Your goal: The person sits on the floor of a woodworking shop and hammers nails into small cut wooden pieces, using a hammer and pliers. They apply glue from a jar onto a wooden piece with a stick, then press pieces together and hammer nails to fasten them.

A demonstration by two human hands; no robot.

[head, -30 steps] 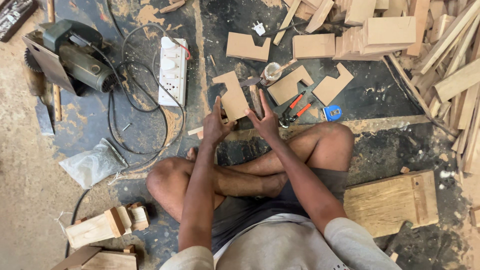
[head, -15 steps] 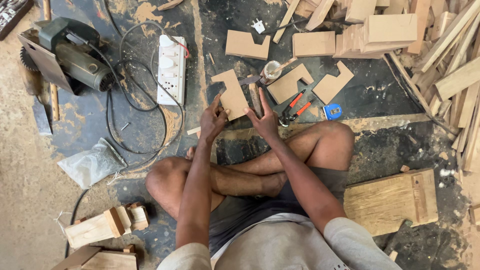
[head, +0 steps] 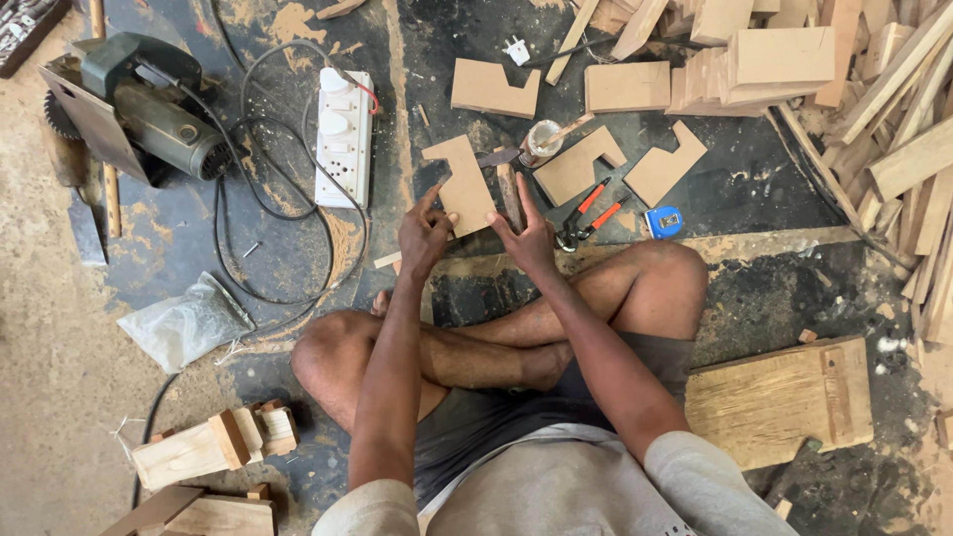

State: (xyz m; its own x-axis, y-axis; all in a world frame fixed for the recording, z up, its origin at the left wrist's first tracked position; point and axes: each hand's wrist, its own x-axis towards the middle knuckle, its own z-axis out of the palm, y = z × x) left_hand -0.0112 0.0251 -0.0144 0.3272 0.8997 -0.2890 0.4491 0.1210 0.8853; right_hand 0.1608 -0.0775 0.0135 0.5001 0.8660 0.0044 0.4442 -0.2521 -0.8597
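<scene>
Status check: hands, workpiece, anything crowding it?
Left hand and right hand both grip the notched board. Pliers lie just right of it; power strip left.

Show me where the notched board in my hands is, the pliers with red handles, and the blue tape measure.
notched board (head: 465,187), head view, middle of its flat face.
pliers (head: 586,213), head view, on the red handles.
tape measure (head: 663,221), head view, centre of its blue case.

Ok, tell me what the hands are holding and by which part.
Both hands grip one flat, notched, light-brown board cutout at its lower end: the left hand at the lower left edge, the right hand at the lower right corner.
</scene>
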